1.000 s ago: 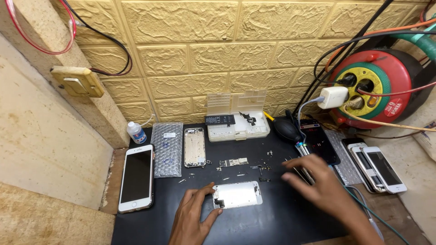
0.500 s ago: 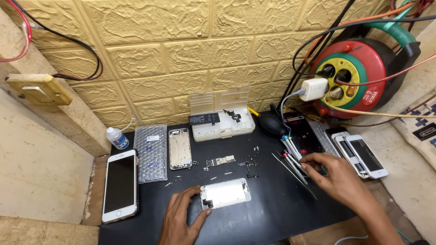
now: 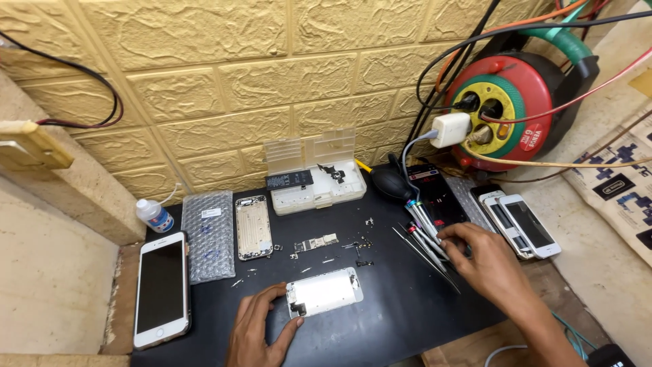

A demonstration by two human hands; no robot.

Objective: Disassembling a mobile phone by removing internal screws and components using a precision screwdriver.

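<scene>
Two hands are seen over the black surface (image 3: 380, 319). The phone screen panel (image 3: 324, 292) lies at 6 o'clock, face down, pinched at its near end by the left hand (image 3: 255, 329), fingers closed on its edge. It is judged thin, light and fragile, best held by its long edges. The right hand (image 3: 492, 265), at 3 o'clock, has fingers closed on the screwdrivers (image 3: 424, 234), about four, beside tweezers (image 3: 424, 259). One whole phone (image 3: 161, 289) lies at 9 o'clock; three phones (image 3: 519, 224) are stacked at 3.

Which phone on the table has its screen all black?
The white phone at the far left, beside the bubble wrap. It lies whole, its dark screen facing up; the others are pale or opened up.
</scene>
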